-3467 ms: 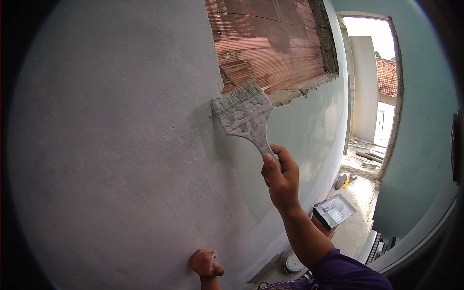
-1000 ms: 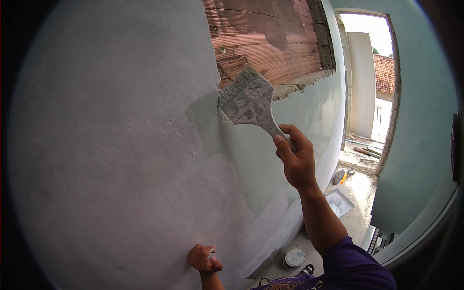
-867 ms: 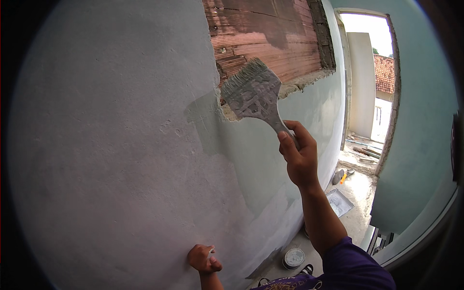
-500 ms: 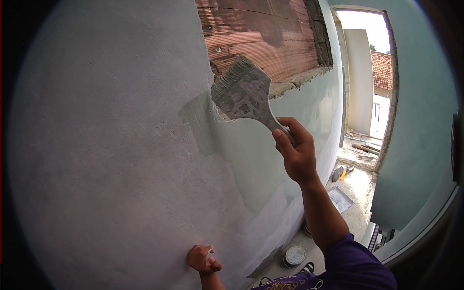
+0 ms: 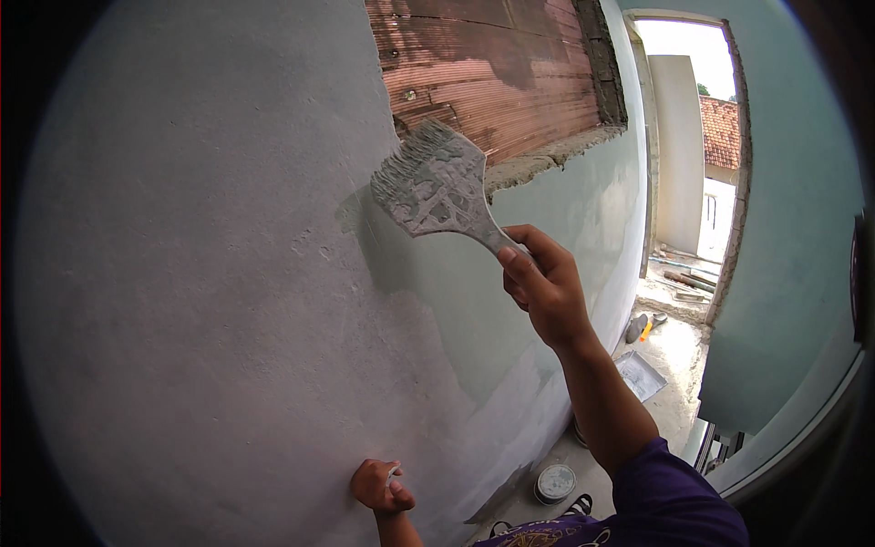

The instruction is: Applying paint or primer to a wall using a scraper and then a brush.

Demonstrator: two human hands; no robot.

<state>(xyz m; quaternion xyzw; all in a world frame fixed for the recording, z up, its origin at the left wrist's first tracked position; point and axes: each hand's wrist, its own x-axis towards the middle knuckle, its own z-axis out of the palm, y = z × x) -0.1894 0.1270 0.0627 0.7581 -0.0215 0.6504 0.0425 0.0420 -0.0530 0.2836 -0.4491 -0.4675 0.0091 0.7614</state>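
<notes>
My right hand (image 5: pixel 547 287) is closed around the handle of a wide, paint-caked brush (image 5: pixel 448 187). Its bristles point up and left, at the lower left corner of a rough-edged opening (image 5: pixel 501 68) with ribbed reddish brick in it. The wall (image 5: pixel 228 273) is pale grey-white on the left, and a greenish unpainted patch (image 5: pixel 465 319) lies below the brush. Low by the wall, my left hand (image 5: pixel 383 485) is curled, with something small and whitish showing between the fingers; I cannot make out what it is.
On the floor to the right stand a round bucket (image 5: pixel 555 484) and a grey-stained tray (image 5: pixel 642 376). Farther off, dark items and an orange one (image 5: pixel 647 330) lie near a doorway with rough edges (image 5: pixel 729 182). A green wall (image 5: pixel 793 228) rises on the right.
My right hand has moved the brush left and slightly down, from over the brick opening's corner toward the painted wall. My left hand has barely shifted.
</notes>
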